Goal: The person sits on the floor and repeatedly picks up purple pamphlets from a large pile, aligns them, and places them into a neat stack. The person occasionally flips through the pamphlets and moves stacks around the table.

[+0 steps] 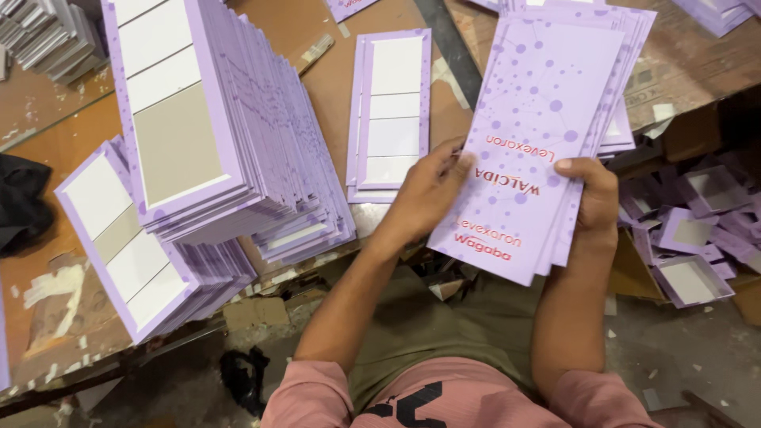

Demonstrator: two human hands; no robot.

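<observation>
At the bottom of the frame the person's pink sleeves and olive lap show, with both forearms reaching up toward the centre right. The left hand [426, 194] is closed on the left edge of a sheaf of purple cards [539, 135], thumb lying over the printed face, while the right hand [590, 194] clamps the right edge, thumb on top and fingers hidden beneath. The sheaf is held tilted in the centre right, its top card dotted purple with red lettering. Just left of the left hand a small pile of white-panelled purple cards [390, 111] lies flat on the brown bench [333, 87]. Further left a tall leaning stack of the same cards [214, 127] fills the upper left, resting over a lower stack [135, 246]. At the right edge, small purple trays [691, 254] lie heaped below the bench. A black cloth [20, 202] sits at the far left.
</observation>
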